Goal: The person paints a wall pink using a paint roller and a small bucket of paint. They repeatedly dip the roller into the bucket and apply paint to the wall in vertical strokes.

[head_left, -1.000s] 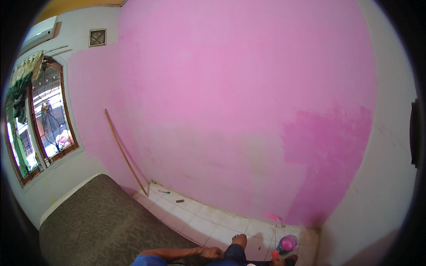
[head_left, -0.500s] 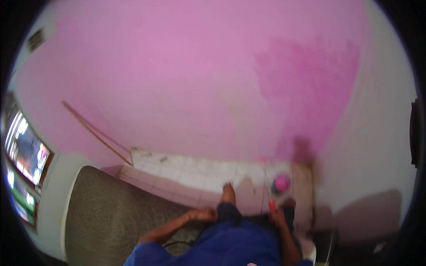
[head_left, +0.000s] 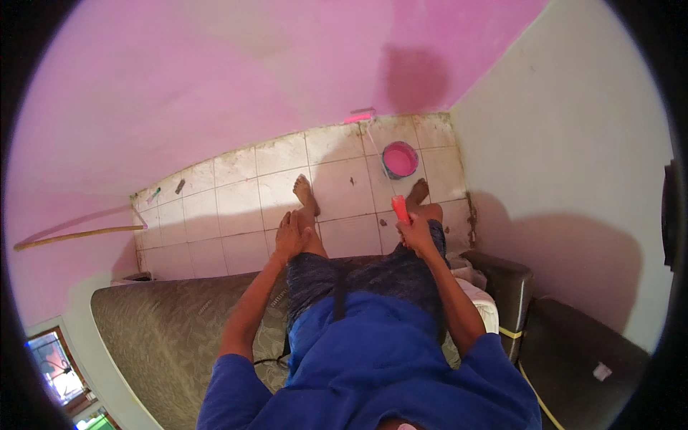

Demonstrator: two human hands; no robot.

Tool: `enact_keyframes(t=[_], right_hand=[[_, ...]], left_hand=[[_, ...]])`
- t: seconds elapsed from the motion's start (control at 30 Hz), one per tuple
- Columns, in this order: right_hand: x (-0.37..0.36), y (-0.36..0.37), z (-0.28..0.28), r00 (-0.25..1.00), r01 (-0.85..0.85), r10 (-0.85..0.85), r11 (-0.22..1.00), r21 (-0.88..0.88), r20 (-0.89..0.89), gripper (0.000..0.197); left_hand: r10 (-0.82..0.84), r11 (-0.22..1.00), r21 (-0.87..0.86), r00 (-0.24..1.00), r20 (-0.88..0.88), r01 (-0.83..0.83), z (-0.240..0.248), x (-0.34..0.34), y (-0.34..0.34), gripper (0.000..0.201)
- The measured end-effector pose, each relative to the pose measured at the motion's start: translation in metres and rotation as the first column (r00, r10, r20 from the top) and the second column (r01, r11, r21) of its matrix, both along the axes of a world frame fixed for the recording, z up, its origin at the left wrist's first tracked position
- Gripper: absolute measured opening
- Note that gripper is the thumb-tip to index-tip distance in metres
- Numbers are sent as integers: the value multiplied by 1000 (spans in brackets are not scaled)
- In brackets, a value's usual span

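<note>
- Right hand [head_left: 414,233]: closed around red handle of thin-shafted paint roller [head_left: 398,208]; pink roller head at wall base.
- Left hand [head_left: 290,235]: flat, fingers spread, on left knee.
- Round bucket of pink paint [head_left: 400,159]: on tiled floor [head_left: 236,215], near right foot.

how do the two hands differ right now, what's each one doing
The right hand is closed around the red handle of a paint roller whose pink head lies on the floor at the wall; the left hand holds nothing. The left hand rests flat, fingers spread, on the left knee, while the right hand sits fisted above the right knee, nearer the pink paint bucket. Both are bare and reach forward from blue sleeves.
</note>
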State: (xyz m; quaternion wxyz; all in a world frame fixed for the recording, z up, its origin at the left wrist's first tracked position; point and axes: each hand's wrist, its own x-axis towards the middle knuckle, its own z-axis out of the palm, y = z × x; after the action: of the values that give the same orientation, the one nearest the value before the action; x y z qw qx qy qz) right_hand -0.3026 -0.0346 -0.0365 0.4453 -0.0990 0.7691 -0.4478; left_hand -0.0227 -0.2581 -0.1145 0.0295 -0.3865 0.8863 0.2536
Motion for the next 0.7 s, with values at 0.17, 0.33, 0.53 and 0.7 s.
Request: enact_keyframes(t=[0.17, 0.33, 0.53, 0.7], right_hand=[[-40, -34, -56, 996, -69, 73, 995, 72, -54, 21], [-73, -79, -77, 998, -45, 40, 992, 121, 40, 19], [-102, -108, -128, 995, -98, 102, 980, 174, -13, 23], [-113, -132, -152, 995, -95, 96, 979, 182, -1, 23]], left_hand=[[-53, 987, 158, 946, 320, 2, -28, -38, -36, 61], [-242, 959, 257, 818, 522, 120, -96, -23, -64, 61], [-373, 885, 462, 691, 619, 63, -118, -45, -82, 67], [-309, 917, 393, 742, 596, 66, -129, -41, -84, 59]])
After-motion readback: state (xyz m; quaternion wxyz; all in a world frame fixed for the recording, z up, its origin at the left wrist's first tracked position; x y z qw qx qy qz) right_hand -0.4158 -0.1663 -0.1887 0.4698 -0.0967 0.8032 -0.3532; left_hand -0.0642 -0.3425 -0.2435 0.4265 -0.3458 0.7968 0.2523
